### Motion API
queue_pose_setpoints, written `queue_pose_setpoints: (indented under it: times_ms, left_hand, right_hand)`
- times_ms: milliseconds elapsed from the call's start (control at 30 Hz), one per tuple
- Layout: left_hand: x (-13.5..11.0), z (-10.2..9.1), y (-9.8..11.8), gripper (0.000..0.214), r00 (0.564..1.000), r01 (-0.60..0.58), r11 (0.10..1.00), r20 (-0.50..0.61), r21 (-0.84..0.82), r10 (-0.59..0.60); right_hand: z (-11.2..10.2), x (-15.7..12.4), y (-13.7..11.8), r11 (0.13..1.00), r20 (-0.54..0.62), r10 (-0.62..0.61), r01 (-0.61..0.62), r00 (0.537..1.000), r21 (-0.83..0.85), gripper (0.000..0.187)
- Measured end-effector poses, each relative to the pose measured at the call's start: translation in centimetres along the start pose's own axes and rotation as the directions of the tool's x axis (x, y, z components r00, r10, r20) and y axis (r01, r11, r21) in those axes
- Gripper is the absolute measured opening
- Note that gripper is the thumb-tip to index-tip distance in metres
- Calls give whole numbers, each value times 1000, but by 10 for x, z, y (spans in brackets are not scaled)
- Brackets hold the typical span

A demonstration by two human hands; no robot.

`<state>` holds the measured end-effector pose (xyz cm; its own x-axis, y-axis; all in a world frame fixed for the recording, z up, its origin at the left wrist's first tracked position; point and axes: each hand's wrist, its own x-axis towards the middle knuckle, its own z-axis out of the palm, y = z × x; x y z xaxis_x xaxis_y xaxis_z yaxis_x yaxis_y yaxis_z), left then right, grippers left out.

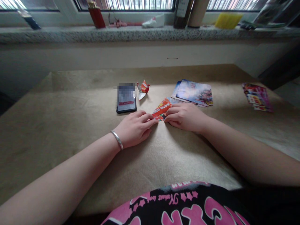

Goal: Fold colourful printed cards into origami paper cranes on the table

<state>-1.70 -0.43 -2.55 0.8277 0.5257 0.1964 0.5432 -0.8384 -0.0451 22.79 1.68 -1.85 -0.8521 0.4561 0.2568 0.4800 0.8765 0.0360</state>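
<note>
A small piece of folded printed paper (162, 107), orange-red with white lettering, lies on the table between my two hands. My left hand (137, 126), with a silver bangle on its wrist, presses closed fingertips on the paper's left corner. On its right edge, the bent fingers of my right hand (184, 116) hold it down and cover part of it. Just beyond stands a folded paper bird (143, 88) in similar orange and white print. A phone (126, 98) lies flat to the left of the bird, its screen blurred.
Several glossy printed sheets (193, 92) overlap behind my right hand. More colourful printed papers (257, 97) lie at the table's right side. A granite windowsill (131, 33) carries a red bottle (96, 15), a yellow sponge-like block (228, 20) and other items.
</note>
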Motion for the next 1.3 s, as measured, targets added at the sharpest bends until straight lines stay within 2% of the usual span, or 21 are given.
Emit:
queue_pose_setpoints:
  times_ms: [233, 500, 1000, 1300]
  left_hand:
    - [0, -5, -5, 35, 999, -28, 1000, 39, 5, 28]
    - [-3, -7, -8, 37, 998, -23, 998, 65, 49, 20]
    - [-4, -13, -9, 35, 997, -23, 995, 82, 100, 15]
    - [-5, -13, -10, 34, 997, -20, 994, 73, 110, 12]
  right_hand:
    - [-2, -4, 5, 1000, -3, -11, 11, 1000, -5, 22]
    - [-8, -16, 14, 1000, 71, 22, -22, 997, 10, 22]
    - [-12, -20, 16, 996, 33, 10, -13, 999, 83, 23]
    - [-14, -28, 22, 990, 129, 72, -87, 989, 108, 20]
